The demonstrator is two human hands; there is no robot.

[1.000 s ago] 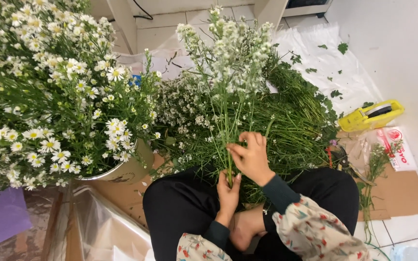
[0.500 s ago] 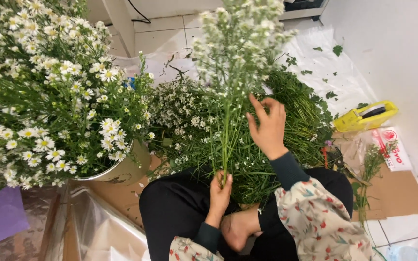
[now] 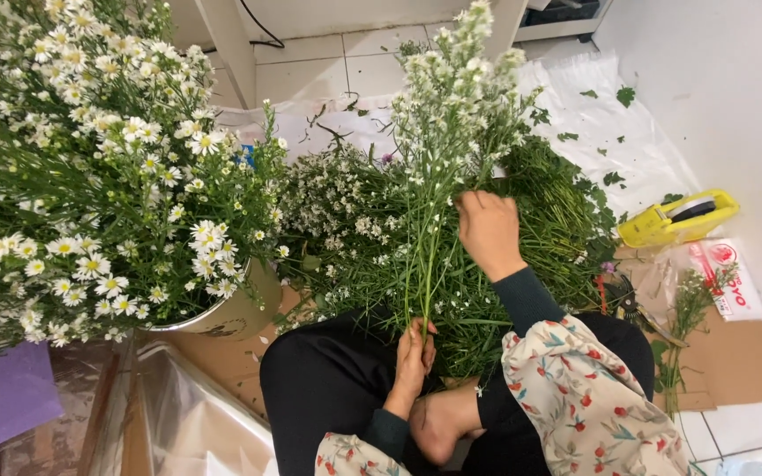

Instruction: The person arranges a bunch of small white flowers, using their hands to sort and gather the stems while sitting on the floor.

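Clasped around the lower stems, the left hand [image 3: 414,353] holds a bunch of small white flowers [image 3: 451,97] upright above the person's lap. The right hand [image 3: 488,227] is raised higher, fingers curled among the stems at mid-height; whether it pinches a stem cannot be told. Behind the bunch lies a heap of cut green stems and white blossoms [image 3: 540,211] on the floor. A bucket of white daisies [image 3: 90,176] stands just beside the person's left knee. A yellow tape dispenser [image 3: 676,219] rests near the wall at right, on white sheeting [image 3: 610,132], with brown cardboard [image 3: 734,361] nearby.
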